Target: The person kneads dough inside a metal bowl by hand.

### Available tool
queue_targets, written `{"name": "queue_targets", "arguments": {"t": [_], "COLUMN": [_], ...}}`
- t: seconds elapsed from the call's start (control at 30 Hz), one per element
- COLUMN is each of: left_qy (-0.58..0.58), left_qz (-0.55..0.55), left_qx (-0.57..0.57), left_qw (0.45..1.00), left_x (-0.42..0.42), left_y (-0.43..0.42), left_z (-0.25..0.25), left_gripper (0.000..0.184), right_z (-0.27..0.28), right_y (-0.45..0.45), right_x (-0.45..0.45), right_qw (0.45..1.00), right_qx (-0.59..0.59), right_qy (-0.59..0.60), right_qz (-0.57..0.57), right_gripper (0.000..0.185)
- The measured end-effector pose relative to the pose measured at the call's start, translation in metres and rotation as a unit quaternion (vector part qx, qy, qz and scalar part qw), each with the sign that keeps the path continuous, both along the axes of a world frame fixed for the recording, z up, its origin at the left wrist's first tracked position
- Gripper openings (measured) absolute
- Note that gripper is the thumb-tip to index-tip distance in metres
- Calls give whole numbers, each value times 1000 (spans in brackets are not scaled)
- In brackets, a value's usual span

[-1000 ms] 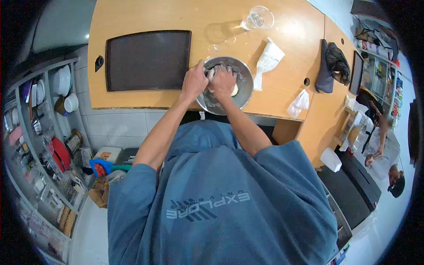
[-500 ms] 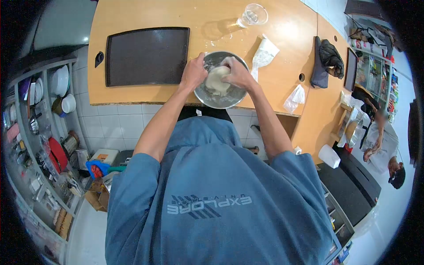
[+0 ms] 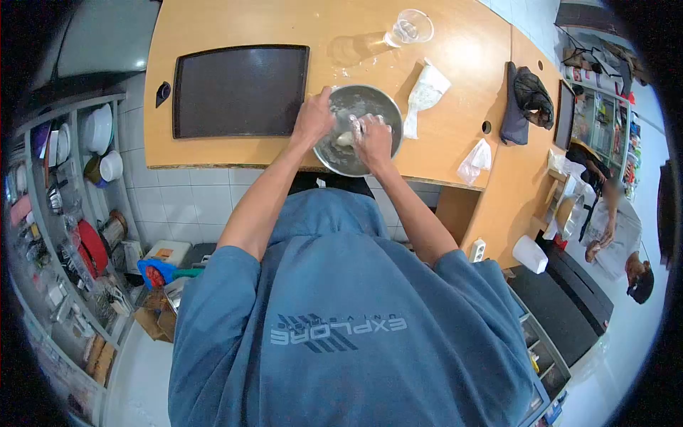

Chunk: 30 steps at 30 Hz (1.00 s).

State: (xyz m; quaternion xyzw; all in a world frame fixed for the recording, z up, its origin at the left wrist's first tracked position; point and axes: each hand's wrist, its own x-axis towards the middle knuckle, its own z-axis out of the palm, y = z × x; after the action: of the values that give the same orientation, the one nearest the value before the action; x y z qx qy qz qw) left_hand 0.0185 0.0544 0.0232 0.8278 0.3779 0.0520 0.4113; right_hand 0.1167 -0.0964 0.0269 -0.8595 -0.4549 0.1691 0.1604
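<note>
A metal mixing bowl (image 3: 384,160) sits at the table's front edge, its inside smeared with whitish residue. My left hand (image 3: 313,119) is closed on the bowl's left rim. Down inside the bowl, my right hand (image 3: 373,141) has its fingers curled around pale dough (image 3: 344,139). White smears coat those fingers. Most of the dough is hidden under the hand, with a small lump showing at its left.
A dark baking tray (image 3: 240,92) lies left of the bowl. To the right are a bag of white powder (image 3: 427,92) and a smaller plastic bag (image 3: 474,162). A clear cup (image 3: 413,27) stands behind. Another person (image 3: 615,228) is at far right.
My right hand has moved from the dough's upper right side down over it, covering most of it. My left hand stays on the rim.
</note>
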Motion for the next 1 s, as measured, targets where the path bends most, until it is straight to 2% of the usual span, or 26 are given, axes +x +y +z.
{"name": "queue_targets", "arguments": {"t": [0.17, 0.37, 0.47, 0.77, 0.93, 1.0], "left_qy": [-15, -24, -12, -25, -10, -21], "left_qz": [2, -5, -10, 8, 7, 3], "left_qx": [3, 5, -1, -11, -22, -12], "left_qw": [1000, 1000, 1000, 1000, 1000, 1000], "left_x": [-1, -1, 0, 4, 3, 0], "left_y": [-5, -1, -1, -2, -4, -4], "left_z": [-5, -5, -1, 1, -6, -9], "left_gripper": [34, 29, 28, 19, 26, 21], "right_z": [4, -20, -20, -35, -47, -43], "right_y": [3, 10, 17, 41, 47, 44], "right_x": [-19, -15, -14, -8, -9, -8], "right_qw": [996, 991, 990, 989, 989, 990], "right_qx": [15, -74, -48, -81, -52, -69], "right_qy": [-89, -110, -135, -119, -142, -126], "right_qz": [1, -22, -12, 28, 9, 8], "right_gripper": [41, 43, 38, 20, 18, 20]}}
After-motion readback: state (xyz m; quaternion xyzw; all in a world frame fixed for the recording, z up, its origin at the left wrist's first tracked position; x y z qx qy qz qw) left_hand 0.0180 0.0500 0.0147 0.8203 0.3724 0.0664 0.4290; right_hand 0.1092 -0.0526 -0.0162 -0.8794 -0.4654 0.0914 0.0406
